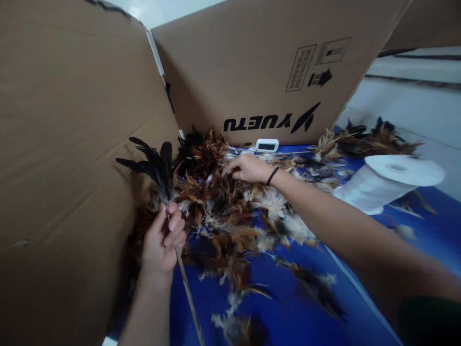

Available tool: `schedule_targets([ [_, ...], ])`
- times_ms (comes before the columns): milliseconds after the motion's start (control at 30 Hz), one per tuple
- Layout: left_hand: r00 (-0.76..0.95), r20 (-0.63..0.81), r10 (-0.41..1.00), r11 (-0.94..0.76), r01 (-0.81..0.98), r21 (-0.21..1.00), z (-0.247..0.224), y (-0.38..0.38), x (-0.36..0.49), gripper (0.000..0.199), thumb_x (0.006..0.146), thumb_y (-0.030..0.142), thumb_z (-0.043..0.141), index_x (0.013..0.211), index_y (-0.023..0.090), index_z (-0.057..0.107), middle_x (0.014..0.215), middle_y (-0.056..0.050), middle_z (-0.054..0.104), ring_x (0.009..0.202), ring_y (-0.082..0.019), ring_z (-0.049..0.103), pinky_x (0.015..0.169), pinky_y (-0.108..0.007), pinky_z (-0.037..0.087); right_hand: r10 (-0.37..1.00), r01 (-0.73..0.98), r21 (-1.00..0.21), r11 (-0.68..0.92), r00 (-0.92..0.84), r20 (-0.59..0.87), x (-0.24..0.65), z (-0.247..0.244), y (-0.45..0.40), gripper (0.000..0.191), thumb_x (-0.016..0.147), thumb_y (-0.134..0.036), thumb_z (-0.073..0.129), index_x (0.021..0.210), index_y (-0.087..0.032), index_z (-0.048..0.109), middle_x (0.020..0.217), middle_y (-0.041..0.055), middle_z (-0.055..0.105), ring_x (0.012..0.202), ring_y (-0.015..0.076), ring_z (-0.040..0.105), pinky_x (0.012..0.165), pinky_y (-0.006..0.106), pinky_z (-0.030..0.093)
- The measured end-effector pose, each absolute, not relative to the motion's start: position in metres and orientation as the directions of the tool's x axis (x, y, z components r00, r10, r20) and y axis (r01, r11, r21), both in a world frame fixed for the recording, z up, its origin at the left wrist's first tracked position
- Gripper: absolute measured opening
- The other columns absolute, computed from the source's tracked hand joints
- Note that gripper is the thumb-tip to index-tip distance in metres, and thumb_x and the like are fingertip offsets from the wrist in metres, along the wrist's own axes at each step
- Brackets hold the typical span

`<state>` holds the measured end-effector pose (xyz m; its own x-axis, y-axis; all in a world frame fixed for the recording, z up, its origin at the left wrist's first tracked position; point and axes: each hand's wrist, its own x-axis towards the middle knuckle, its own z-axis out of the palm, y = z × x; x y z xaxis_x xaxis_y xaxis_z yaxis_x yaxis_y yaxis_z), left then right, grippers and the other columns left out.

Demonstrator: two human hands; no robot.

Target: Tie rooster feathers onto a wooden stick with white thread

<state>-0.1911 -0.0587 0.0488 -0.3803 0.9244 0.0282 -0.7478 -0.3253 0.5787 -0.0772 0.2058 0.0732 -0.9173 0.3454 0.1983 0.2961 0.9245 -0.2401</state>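
My left hand (164,238) is closed around a thin wooden stick (189,298). Black feathers (158,163) fan out from the top of the stick, with pale fluff at their base just above my fingers. My right hand (249,169), wearing a dark band at the wrist, reaches into the loose heap of brown, black and white feathers (234,230). Its fingers are curled down among them, and whatever lies between the fingertips is hidden.
Cardboard walls (266,72) enclose the left and back. A small white digital display (267,145) sits by the back wall. At the right stand a white spool (378,185) and more feathers (374,139). Scattered feathers (313,283) lie on the blue surface (288,317).
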Motion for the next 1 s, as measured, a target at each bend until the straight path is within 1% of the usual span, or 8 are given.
schedule_targets([
  [200,-0.383,0.007,0.924,-0.314,-0.746,0.588,0.047,-0.059,-0.190,0.036,0.098,0.021,0.018,0.080,0.014,0.049,0.056,0.005,0.045,0.031,-0.001,0.031,0.029,-0.011,0.026,0.490,0.339,-0.430,0.837,-0.814,0.312,-0.058,0.102,0.223,0.022,0.074,-0.022,0.061,0.091,-0.016,0.072,0.076,-0.0004,0.069,0.071,0.0132,0.060,0.069,0.023,0.043],
  [333,-0.390,0.012,0.921,-0.322,-0.740,0.590,0.047,-0.058,-0.190,0.033,0.098,0.020,0.022,0.079,0.014,0.049,0.056,0.005,0.045,0.030,-0.001,0.029,0.029,-0.011,0.025,0.524,0.462,-0.260,0.848,-0.804,0.281,-0.052,0.106,0.230,0.036,0.070,-0.023,0.065,0.106,-0.018,0.068,0.099,0.0055,0.068,0.093,0.0215,0.060,0.082,0.031,0.044],
  [433,-0.393,0.025,0.919,-0.332,-0.739,0.586,0.049,-0.059,-0.191,0.031,0.097,0.021,0.025,0.079,0.014,0.049,0.056,0.005,0.045,0.031,-0.001,0.029,0.029,-0.010,0.025,0.430,0.395,-0.171,0.903,-0.848,0.310,-0.065,0.097,0.217,0.048,0.068,-0.021,0.068,0.116,-0.018,0.063,0.116,0.0099,0.061,0.108,0.0258,0.055,0.092,0.036,0.042],
  [567,-0.412,0.053,0.910,-0.366,-0.735,0.571,0.051,-0.061,-0.193,0.030,0.097,0.020,0.025,0.080,0.014,0.049,0.056,0.005,0.045,0.031,-0.001,0.030,0.029,-0.010,0.024,0.242,0.152,-0.397,0.905,-0.952,0.187,-0.111,0.075,0.175,0.061,0.072,-0.040,0.069,0.126,-0.018,0.054,0.123,0.0100,0.059,0.111,0.0226,0.056,0.096,0.032,0.041],
  [667,-0.431,0.066,0.900,-0.390,-0.727,0.565,0.051,-0.063,-0.195,0.030,0.097,0.020,0.025,0.080,0.014,0.049,0.056,0.005,0.045,0.031,-0.001,0.031,0.029,-0.009,0.024,0.268,0.210,-0.528,0.823,-0.963,0.034,-0.152,0.055,0.143,0.089,0.067,-0.059,0.067,0.139,-0.016,0.039,0.131,0.0151,0.053,0.117,0.0274,0.053,0.096,0.036,0.042],
  [733,-0.438,0.069,0.896,-0.397,-0.725,0.562,0.050,-0.063,-0.196,0.031,0.098,0.019,0.023,0.080,0.013,0.048,0.056,0.004,0.045,0.032,-0.001,0.031,0.029,-0.009,0.024,0.236,0.192,-0.564,0.803,-0.972,0.006,-0.172,0.041,0.127,0.094,0.066,-0.055,0.070,0.142,-0.014,0.033,0.132,0.0171,0.052,0.117,0.0272,0.053,0.093,0.033,0.044],
  [900,-0.448,0.065,0.892,-0.405,-0.727,0.555,0.049,-0.063,-0.197,0.032,0.098,0.020,0.021,0.080,0.014,0.047,0.055,0.005,0.045,0.032,-0.001,0.032,0.029,-0.010,0.023,0.095,0.012,-0.461,0.888,-0.983,0.156,-0.176,0.020,0.094,0.035,0.074,-0.012,0.061,0.109,-0.016,0.063,0.105,0.0113,0.064,0.095,0.0219,0.062,0.078,0.027,0.046],
  [1000,-0.451,0.051,0.891,-0.398,-0.724,0.563,0.050,-0.063,-0.196,0.032,0.098,0.020,0.022,0.079,0.014,0.047,0.054,0.005,0.044,0.032,-0.001,0.032,0.030,-0.010,0.024,0.043,-0.064,-0.440,0.896,-0.972,0.230,-0.157,0.017,0.080,0.030,0.075,-0.003,0.050,0.096,-0.017,0.065,0.101,0.0088,0.062,0.086,0.0180,0.062,0.072,0.025,0.045],
])
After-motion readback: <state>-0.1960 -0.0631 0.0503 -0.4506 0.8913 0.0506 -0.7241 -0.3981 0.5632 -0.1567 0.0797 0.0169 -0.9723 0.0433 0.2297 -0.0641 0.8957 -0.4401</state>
